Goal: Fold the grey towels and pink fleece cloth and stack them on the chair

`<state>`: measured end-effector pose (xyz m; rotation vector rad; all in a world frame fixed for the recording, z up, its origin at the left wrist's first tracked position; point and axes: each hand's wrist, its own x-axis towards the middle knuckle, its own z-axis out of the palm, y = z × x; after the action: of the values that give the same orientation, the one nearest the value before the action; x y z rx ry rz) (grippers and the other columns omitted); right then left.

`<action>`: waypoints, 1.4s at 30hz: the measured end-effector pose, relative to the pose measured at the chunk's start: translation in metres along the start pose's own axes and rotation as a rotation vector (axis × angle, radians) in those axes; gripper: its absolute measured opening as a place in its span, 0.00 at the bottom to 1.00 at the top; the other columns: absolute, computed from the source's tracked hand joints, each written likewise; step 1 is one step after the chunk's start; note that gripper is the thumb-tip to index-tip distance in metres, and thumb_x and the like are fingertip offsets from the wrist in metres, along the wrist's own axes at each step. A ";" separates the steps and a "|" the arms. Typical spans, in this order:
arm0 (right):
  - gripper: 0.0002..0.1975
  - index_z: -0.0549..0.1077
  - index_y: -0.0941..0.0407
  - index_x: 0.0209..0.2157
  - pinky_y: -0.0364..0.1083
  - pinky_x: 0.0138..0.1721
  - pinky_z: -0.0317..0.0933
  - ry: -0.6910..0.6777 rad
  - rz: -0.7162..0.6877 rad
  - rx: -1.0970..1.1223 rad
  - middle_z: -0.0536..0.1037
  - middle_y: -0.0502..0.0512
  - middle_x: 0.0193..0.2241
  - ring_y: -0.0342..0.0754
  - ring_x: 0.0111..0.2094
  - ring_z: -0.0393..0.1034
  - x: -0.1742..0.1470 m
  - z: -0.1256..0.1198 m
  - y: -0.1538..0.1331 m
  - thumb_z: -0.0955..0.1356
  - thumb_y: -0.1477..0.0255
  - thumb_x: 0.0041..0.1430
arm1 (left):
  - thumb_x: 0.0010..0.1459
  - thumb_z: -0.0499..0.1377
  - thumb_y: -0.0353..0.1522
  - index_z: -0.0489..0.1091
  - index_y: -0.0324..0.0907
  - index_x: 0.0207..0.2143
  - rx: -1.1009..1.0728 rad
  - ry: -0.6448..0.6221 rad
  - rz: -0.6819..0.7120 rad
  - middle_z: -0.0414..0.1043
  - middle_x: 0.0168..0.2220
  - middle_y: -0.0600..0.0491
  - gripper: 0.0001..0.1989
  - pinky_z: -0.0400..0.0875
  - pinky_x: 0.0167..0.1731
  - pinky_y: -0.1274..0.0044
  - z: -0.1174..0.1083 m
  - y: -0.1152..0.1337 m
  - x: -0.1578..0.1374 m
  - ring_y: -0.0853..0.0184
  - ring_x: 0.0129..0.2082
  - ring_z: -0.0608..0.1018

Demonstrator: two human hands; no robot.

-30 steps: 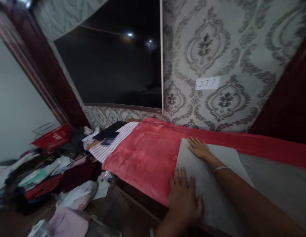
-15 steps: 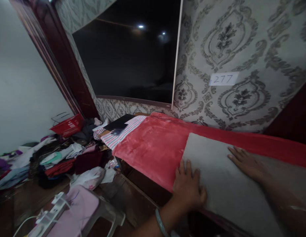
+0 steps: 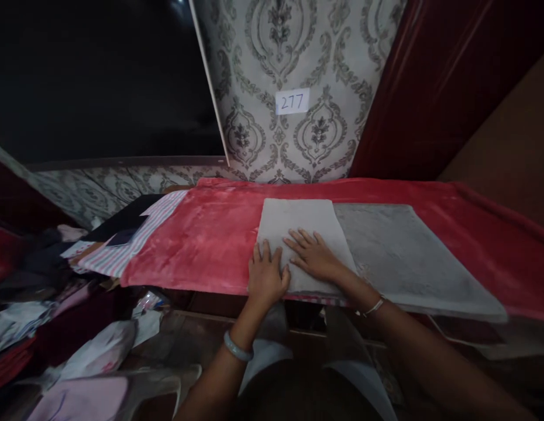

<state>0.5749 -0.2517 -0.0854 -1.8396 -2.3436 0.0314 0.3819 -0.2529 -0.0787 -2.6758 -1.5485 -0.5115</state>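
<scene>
A grey cloth [image 3: 300,217] lies spread over a red plush blanket [image 3: 202,225] on a long, low table. Its left part is a smooth, lighter panel that appears folded over, while the right part [image 3: 390,245] is darker and fuzzy. My left hand [image 3: 267,279] rests on the panel's left edge near the front, fingers stretched out, with a bangle on that wrist. Flat on the middle of the same panel lies my right hand [image 3: 314,257], its fingers spread. Neither hand grips anything.
Striped cloth [image 3: 155,225] and a dark flat object [image 3: 128,233] lie at the table's left end. Heaped clothes [image 3: 17,321] and a pink-topped stool [image 3: 81,397] are at the left. A large television [image 3: 100,82] stands behind, beside a paper marked 277 [image 3: 292,101].
My view has turned to the right, bringing the cloth's darker part fully into sight. The right hand has slid from near the far edge towards the panel's middle; my left stays at its left edge.
</scene>
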 end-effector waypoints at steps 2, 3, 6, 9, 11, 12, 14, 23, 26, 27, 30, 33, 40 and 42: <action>0.29 0.54 0.47 0.69 0.69 0.66 0.41 0.020 0.026 -0.012 0.48 0.54 0.71 0.60 0.71 0.40 -0.012 0.001 -0.008 0.57 0.59 0.70 | 0.63 0.55 0.39 0.66 0.42 0.63 0.017 0.001 0.003 0.54 0.69 0.38 0.27 0.63 0.59 0.54 -0.001 0.001 0.001 0.40 0.68 0.57; 0.28 0.55 0.47 0.69 0.69 0.66 0.42 0.022 0.043 -0.011 0.48 0.53 0.71 0.60 0.71 0.40 -0.018 0.001 -0.011 0.57 0.59 0.70 | 0.63 0.55 0.39 0.66 0.43 0.63 0.025 0.002 0.005 0.55 0.69 0.39 0.27 0.64 0.59 0.54 -0.001 0.001 0.001 0.40 0.68 0.57; 0.28 0.57 0.47 0.68 0.68 0.66 0.44 0.023 0.095 0.007 0.51 0.52 0.70 0.60 0.71 0.41 -0.041 0.002 -0.021 0.58 0.59 0.70 | 0.64 0.55 0.40 0.66 0.43 0.63 0.048 -0.002 0.009 0.55 0.69 0.40 0.27 0.64 0.58 0.54 0.000 0.001 0.001 0.41 0.68 0.58; 0.27 0.58 0.49 0.68 0.66 0.66 0.45 0.084 0.140 0.033 0.55 0.53 0.69 0.58 0.71 0.44 -0.071 0.008 -0.035 0.58 0.60 0.70 | 0.65 0.53 0.40 0.65 0.43 0.64 0.072 -0.011 0.023 0.53 0.69 0.39 0.27 0.64 0.58 0.53 0.001 0.000 0.001 0.40 0.68 0.57; 0.27 0.61 0.51 0.67 0.65 0.66 0.47 0.143 0.148 0.075 0.58 0.54 0.68 0.57 0.70 0.47 -0.091 0.010 -0.041 0.58 0.61 0.69 | 0.66 0.52 0.41 0.64 0.43 0.65 0.085 -0.022 0.041 0.52 0.70 0.38 0.27 0.63 0.58 0.52 0.001 0.000 0.001 0.40 0.68 0.56; 0.26 0.63 0.52 0.65 0.64 0.66 0.49 0.164 0.141 0.114 0.61 0.55 0.67 0.56 0.69 0.49 -0.099 0.009 -0.041 0.57 0.61 0.69 | 0.66 0.51 0.41 0.63 0.43 0.65 0.089 -0.030 0.047 0.51 0.70 0.38 0.27 0.62 0.59 0.52 0.001 -0.001 0.001 0.39 0.68 0.56; 0.25 0.71 0.53 0.60 0.60 0.63 0.57 0.192 0.135 0.230 0.70 0.56 0.62 0.55 0.64 0.60 -0.109 0.000 -0.038 0.55 0.61 0.70 | 0.66 0.51 0.42 0.62 0.44 0.66 0.090 -0.047 0.052 0.50 0.70 0.38 0.28 0.62 0.59 0.51 0.000 -0.001 0.002 0.39 0.69 0.55; 0.27 0.61 0.52 0.67 0.64 0.65 0.50 0.292 0.219 0.098 0.61 0.58 0.67 0.58 0.70 0.48 -0.057 -0.005 0.013 0.58 0.62 0.68 | 0.69 0.46 0.40 0.57 0.47 0.68 0.029 -0.103 0.243 0.53 0.70 0.48 0.27 0.44 0.66 0.47 0.001 -0.009 0.005 0.53 0.71 0.52; 0.28 0.59 0.51 0.68 0.64 0.66 0.47 0.207 0.252 0.064 0.56 0.57 0.69 0.57 0.70 0.46 -0.053 0.012 0.017 0.57 0.64 0.69 | 0.69 0.46 0.43 0.56 0.46 0.68 0.010 -0.205 0.335 0.54 0.70 0.46 0.28 0.43 0.67 0.49 -0.011 -0.017 0.021 0.55 0.70 0.55; 0.28 0.59 0.51 0.68 0.64 0.67 0.46 0.194 0.257 0.071 0.55 0.56 0.69 0.57 0.70 0.45 -0.054 0.014 0.017 0.57 0.65 0.68 | 0.69 0.47 0.44 0.56 0.45 0.68 0.006 -0.228 0.358 0.52 0.70 0.45 0.29 0.44 0.67 0.50 -0.016 -0.018 0.029 0.55 0.71 0.54; 0.28 0.61 0.55 0.67 0.62 0.67 0.45 0.167 0.265 0.121 0.55 0.58 0.69 0.57 0.70 0.45 -0.058 0.011 0.017 0.56 0.67 0.68 | 0.69 0.47 0.45 0.54 0.44 0.69 -0.011 -0.263 0.429 0.46 0.72 0.44 0.30 0.46 0.68 0.54 -0.024 -0.016 0.053 0.55 0.72 0.49; 0.27 0.62 0.55 0.66 0.63 0.67 0.46 0.188 0.271 0.166 0.56 0.57 0.69 0.56 0.70 0.46 -0.059 0.006 0.019 0.56 0.69 0.68 | 0.68 0.50 0.46 0.52 0.47 0.70 -0.014 -0.325 0.537 0.43 0.73 0.47 0.31 0.43 0.68 0.52 -0.014 -0.003 0.058 0.53 0.73 0.45; 0.26 0.64 0.50 0.65 0.64 0.66 0.47 0.251 0.245 0.196 0.59 0.53 0.68 0.56 0.70 0.48 -0.060 0.014 0.024 0.57 0.68 0.67 | 0.68 0.51 0.44 0.52 0.52 0.69 -0.059 -0.282 0.555 0.44 0.73 0.48 0.30 0.42 0.67 0.48 0.002 0.008 0.019 0.51 0.72 0.45; 0.26 0.65 0.50 0.65 0.64 0.66 0.47 0.258 0.255 0.194 0.59 0.53 0.68 0.56 0.69 0.48 -0.060 0.015 0.025 0.57 0.68 0.67 | 0.67 0.53 0.44 0.52 0.53 0.69 -0.077 -0.281 0.557 0.44 0.73 0.49 0.30 0.43 0.67 0.48 0.000 0.008 0.008 0.50 0.72 0.45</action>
<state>0.6103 -0.3023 -0.1100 -1.9052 -1.8581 0.0480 0.3923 -0.2504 -0.0751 -3.1533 -0.7495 -0.1791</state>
